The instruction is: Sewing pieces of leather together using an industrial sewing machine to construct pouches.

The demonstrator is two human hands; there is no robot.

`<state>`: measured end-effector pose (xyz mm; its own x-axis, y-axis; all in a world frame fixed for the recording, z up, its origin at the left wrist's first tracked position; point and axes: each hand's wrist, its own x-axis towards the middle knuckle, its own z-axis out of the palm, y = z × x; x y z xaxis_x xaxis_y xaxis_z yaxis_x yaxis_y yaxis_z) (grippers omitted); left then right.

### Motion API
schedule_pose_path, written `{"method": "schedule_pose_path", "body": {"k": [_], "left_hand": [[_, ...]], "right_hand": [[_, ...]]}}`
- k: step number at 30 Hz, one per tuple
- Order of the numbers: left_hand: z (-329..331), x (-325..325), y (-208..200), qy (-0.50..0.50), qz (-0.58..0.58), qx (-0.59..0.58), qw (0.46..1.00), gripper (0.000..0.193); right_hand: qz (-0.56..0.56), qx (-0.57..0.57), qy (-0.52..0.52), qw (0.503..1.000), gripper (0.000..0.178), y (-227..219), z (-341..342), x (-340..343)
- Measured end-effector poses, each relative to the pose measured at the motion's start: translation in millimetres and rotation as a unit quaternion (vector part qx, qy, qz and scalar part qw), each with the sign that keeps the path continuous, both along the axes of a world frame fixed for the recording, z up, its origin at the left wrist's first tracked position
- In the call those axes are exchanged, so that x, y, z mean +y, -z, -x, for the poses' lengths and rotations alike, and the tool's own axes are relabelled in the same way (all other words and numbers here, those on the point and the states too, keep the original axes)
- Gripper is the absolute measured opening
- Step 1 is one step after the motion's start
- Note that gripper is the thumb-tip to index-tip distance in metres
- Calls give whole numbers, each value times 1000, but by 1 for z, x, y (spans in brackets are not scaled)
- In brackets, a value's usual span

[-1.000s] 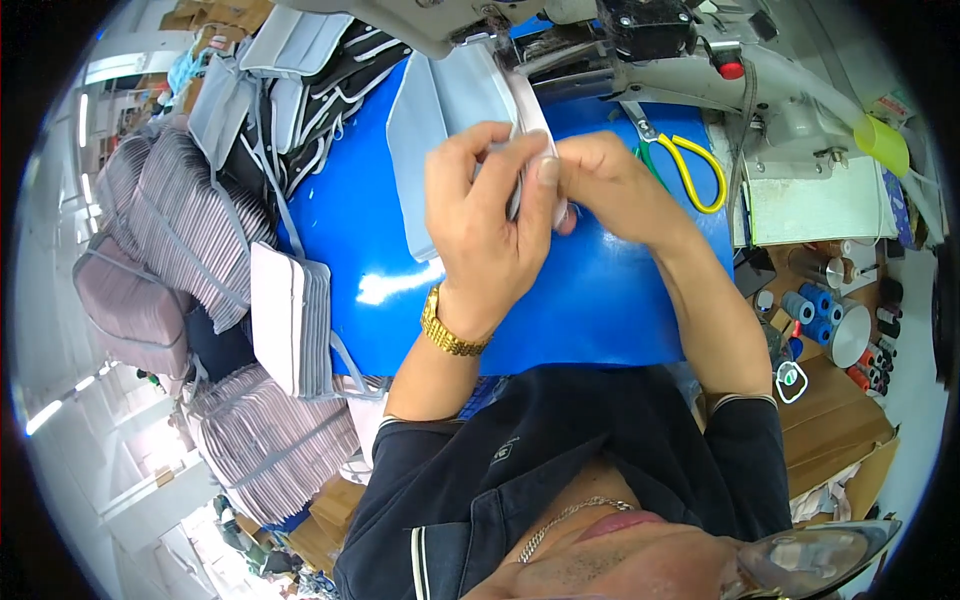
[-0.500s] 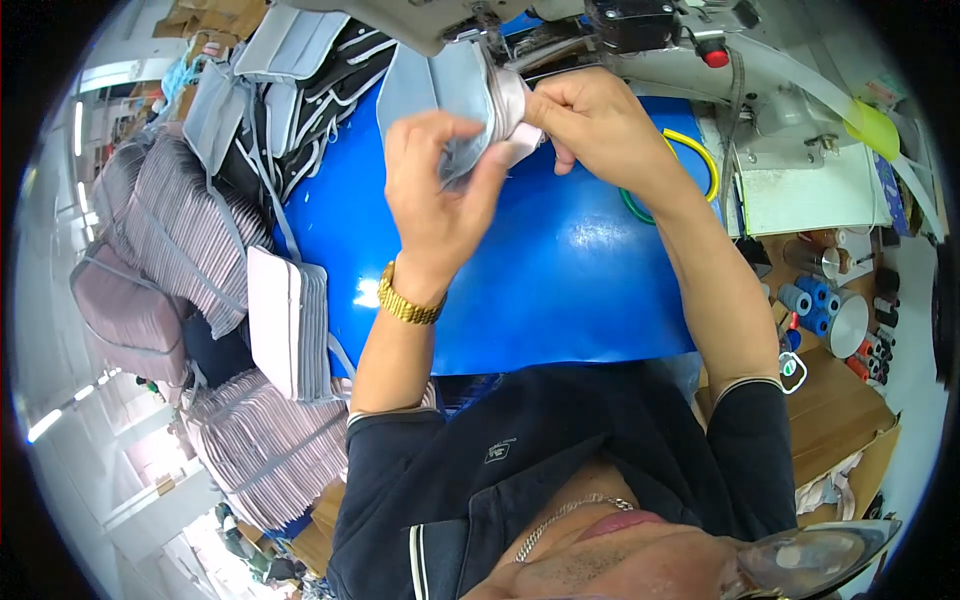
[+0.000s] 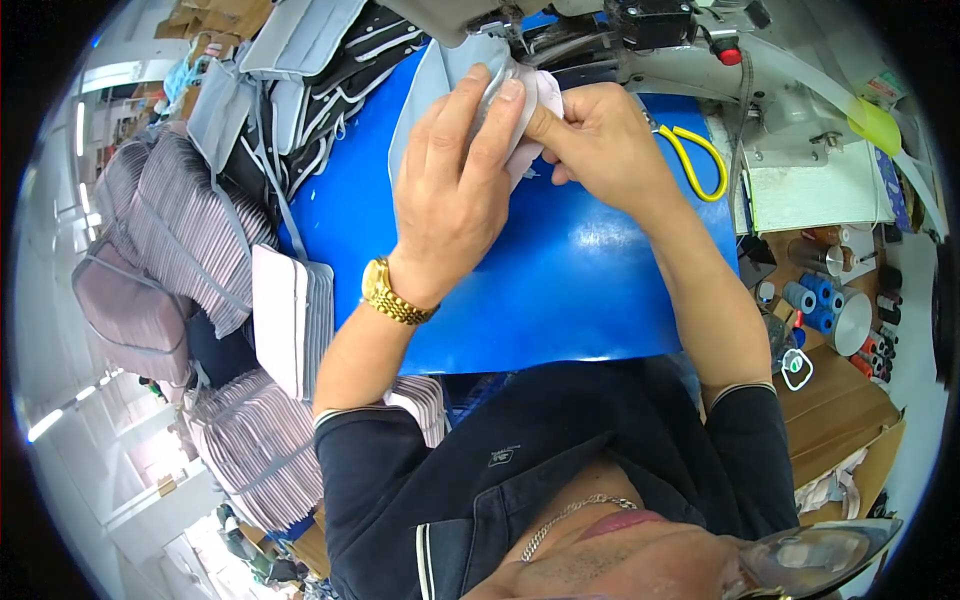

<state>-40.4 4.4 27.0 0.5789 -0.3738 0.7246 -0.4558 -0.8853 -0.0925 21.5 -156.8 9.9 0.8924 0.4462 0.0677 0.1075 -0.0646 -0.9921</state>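
The scene is viewed from above by a head-worn fisheye camera, faced steeply down onto the blue tabletop (image 3: 560,300). The left hand (image 3: 455,195) and right hand (image 3: 605,145) are seen from near, in the upper middle. The sewing machine (image 3: 440,16) is cut by the upper edge, and spectacles (image 3: 820,556) are caught close at lower right.

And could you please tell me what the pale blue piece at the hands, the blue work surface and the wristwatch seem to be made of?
Pale blue piece: probably matte fabric, perhaps padded, since it bends softly; the exact fibre isn't clear.
Blue work surface: likely smooth, glossy plastic, given its bright reflections.
Wristwatch: apparently polished gold-coloured metal, judging by its shiny, linked band.
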Motion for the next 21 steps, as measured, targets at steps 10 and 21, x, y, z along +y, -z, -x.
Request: {"method": "schedule_pose_path", "body": {"k": [10,21], "left_hand": [[7,8,-31,19,-172,126,977,29],[2,-3,-1,2,-14,81,997,31]], "right_hand": [[-81,55,-29,995,39,45,12,2],[-121,81,-83,986,32,61,19,27]]}}
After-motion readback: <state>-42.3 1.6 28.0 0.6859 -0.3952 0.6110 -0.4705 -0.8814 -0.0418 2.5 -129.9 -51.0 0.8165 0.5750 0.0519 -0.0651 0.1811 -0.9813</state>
